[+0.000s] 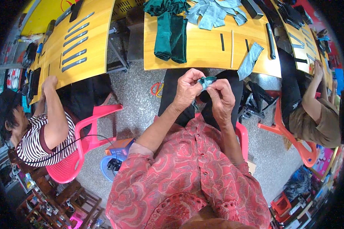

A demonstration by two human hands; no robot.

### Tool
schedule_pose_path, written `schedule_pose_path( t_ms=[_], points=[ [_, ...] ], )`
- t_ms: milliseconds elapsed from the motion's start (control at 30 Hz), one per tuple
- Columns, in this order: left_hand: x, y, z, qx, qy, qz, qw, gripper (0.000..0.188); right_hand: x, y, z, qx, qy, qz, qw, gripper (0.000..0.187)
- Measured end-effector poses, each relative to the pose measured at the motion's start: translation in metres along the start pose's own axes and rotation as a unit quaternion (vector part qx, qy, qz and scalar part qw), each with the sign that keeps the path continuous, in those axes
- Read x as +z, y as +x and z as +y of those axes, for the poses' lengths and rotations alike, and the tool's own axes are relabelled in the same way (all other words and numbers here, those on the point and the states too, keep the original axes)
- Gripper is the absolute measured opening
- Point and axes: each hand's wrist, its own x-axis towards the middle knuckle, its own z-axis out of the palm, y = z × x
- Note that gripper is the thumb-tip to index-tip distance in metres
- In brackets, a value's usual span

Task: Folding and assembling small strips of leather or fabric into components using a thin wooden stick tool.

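In front of my lap, just off the near edge of the table, both my hands work on one small piece of green velvet fabric (207, 81) with a paler teal side. My left hand (187, 91) pinches its left end between thumb and fingers. My right hand (222, 98) grips the right end, thumb pressed against the fingers. The cloth looks folded or bunched between them; the fingers cover part of it. Beyond, dark green velvet strips (170, 38) and a pile of light teal pieces (214, 15) lie on the yellow table (206, 49).
A teal strip (250, 61) overhangs the table's near edge. A white stick (232, 49), a black strip (222, 42) and a black bar (270, 41) lie there. People sit on both sides, on a pink chair (84, 141) and an orange chair (290, 133). A blue basket (106, 168) stands on the floor.
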Motion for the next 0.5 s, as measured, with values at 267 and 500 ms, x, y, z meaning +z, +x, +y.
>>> schedule_pose_path(
  t_ms=[267,500],
  points=[
    [-0.001,-0.001,0.014,0.033,0.097,-0.053,0.993,0.012,-0.012,0.001,0.003,0.082,0.141,-0.106,0.981,0.008],
    [-0.001,-0.002,0.008,-0.071,-0.079,-0.039,0.994,0.012,-0.004,-0.004,-0.007,0.164,0.241,-0.073,0.954,0.005]
  ],
)
